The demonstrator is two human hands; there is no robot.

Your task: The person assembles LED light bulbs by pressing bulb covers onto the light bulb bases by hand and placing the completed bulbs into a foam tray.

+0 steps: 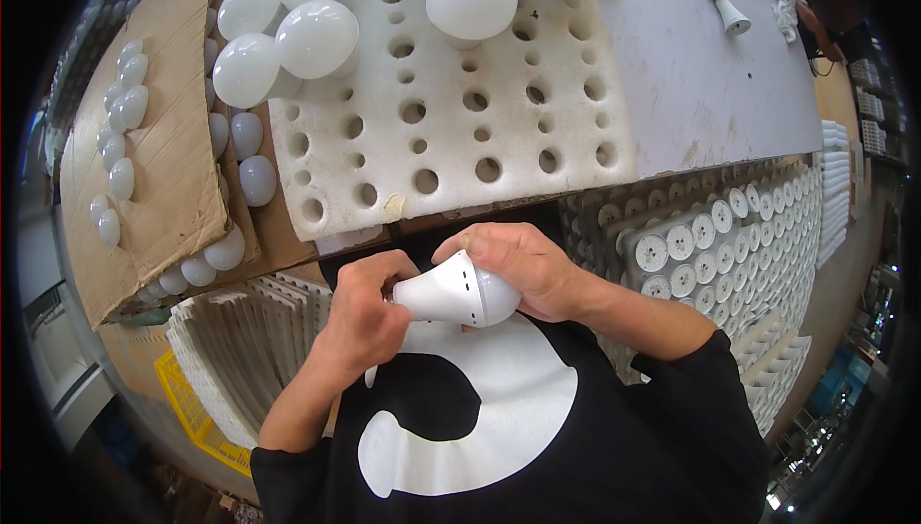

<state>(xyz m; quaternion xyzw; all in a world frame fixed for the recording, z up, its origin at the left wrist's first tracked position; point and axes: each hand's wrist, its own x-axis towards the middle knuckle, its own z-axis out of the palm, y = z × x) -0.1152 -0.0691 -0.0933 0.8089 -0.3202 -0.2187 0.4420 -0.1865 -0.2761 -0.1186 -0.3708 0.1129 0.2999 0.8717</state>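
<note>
Close in front of my chest I hold a white LED light bulb lying sideways, its narrow base end to the left and its round dome to the right. My left hand is closed around the base end, which its fingers mostly hide. Around the dome wraps my right hand, its thumb near the seam where dome meets housing. Small dark slots show along that seam. Just beyond my hands lies a white foam tray with rows of round holes. Several finished-looking bulbs stand dome up at its far side.
To the left, loose white domes poke through a brown cardboard sheet. Racks of round white parts stand at right. Foam sheets lean by a yellow crate. Bulb housings lie on the white tabletop near another person's hand.
</note>
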